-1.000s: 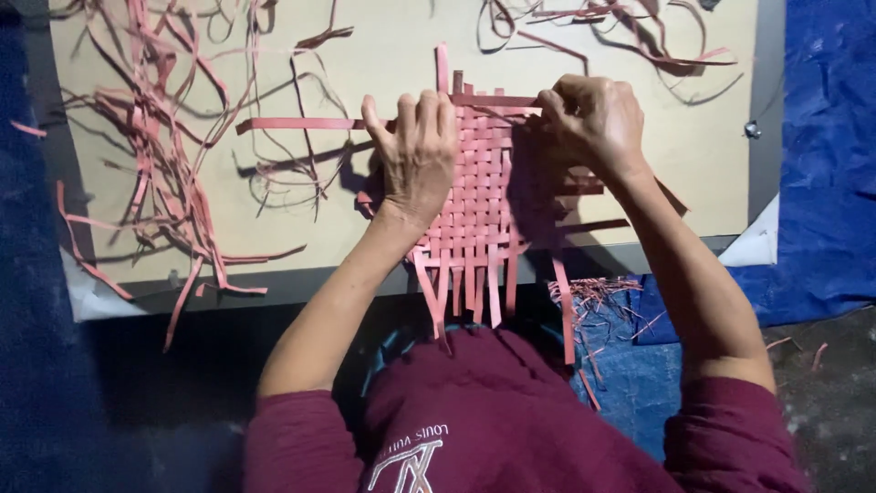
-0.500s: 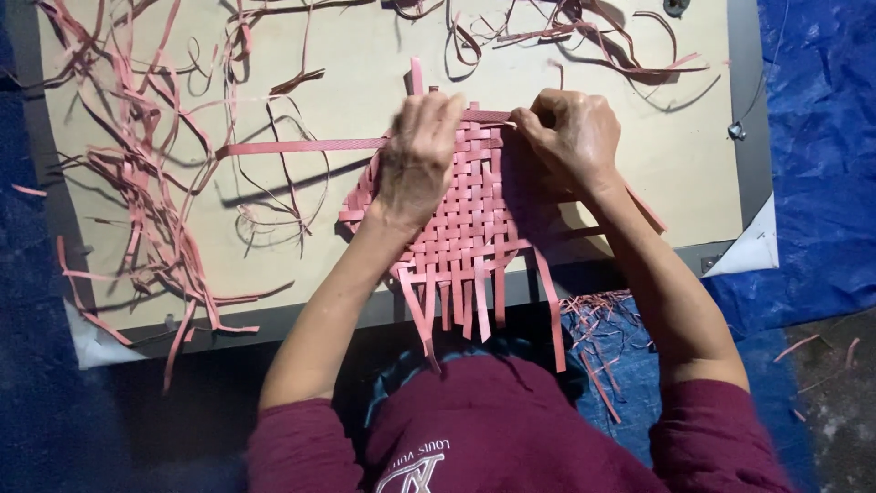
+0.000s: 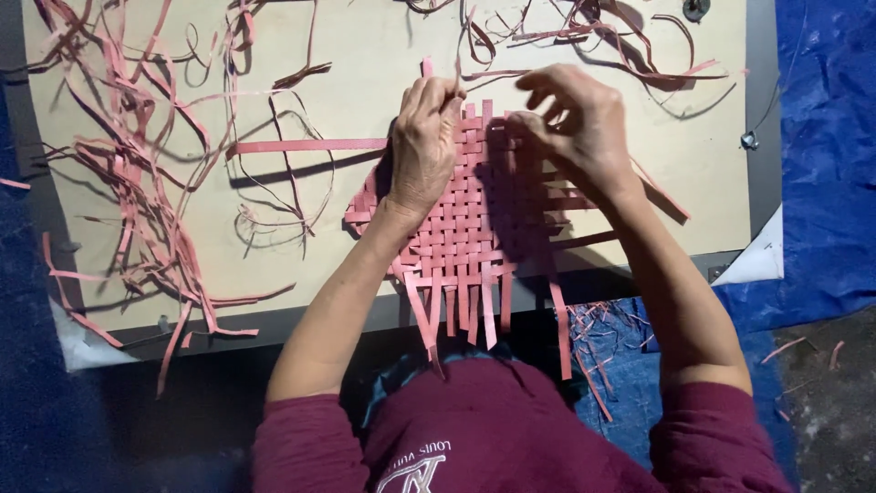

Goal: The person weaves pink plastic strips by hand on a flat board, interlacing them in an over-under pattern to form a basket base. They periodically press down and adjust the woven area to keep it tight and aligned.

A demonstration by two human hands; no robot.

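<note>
A partly woven mat of pink strips [image 3: 465, 228] lies on a pale board [image 3: 365, 73] in front of me. My left hand [image 3: 424, 146] presses flat on the mat's upper left part, fingers at its top edge. My right hand [image 3: 570, 123] hovers at the top right edge, fingers curled and pinching strip ends there. A long pink strip [image 3: 306, 145] sticks out of the weave to the left. Loose strip ends hang off the mat's near edge over the board's rim.
Tangled loose pink strips [image 3: 137, 164] lie across the board's left side and along its far edge [image 3: 584, 32]. A blue tarp [image 3: 821, 155] covers the ground to the right. Small pink scraps [image 3: 593, 338] lie below the board's near edge.
My right hand has lifted from the mat's top right and curled its fingers. My left hand stays pressed on the weave. The view has shifted slightly.
</note>
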